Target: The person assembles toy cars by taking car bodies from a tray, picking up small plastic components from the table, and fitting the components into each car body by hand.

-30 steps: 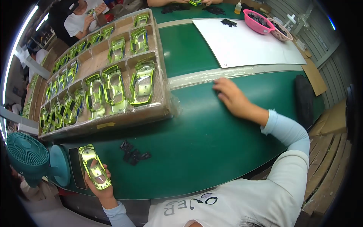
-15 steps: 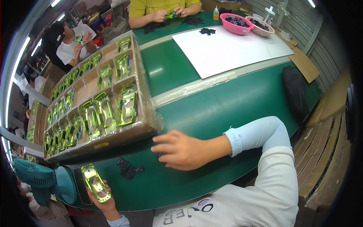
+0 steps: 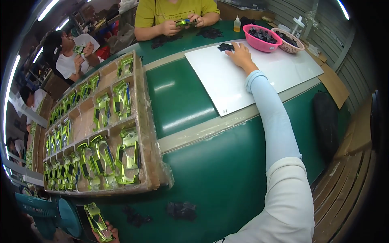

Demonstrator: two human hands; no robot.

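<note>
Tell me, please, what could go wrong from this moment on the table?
The right hand is at the black parts on the white board, close to the pink basket; a careless move might scatter parts or bump the basket. The left hand holds a green car body near the teal fan, so a loose grip could let it drop. Two dark piles lie loose on the green table and might get swept aside.

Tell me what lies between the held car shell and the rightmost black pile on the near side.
The head view shows part of the left hand, another black pile, then green table.
</note>
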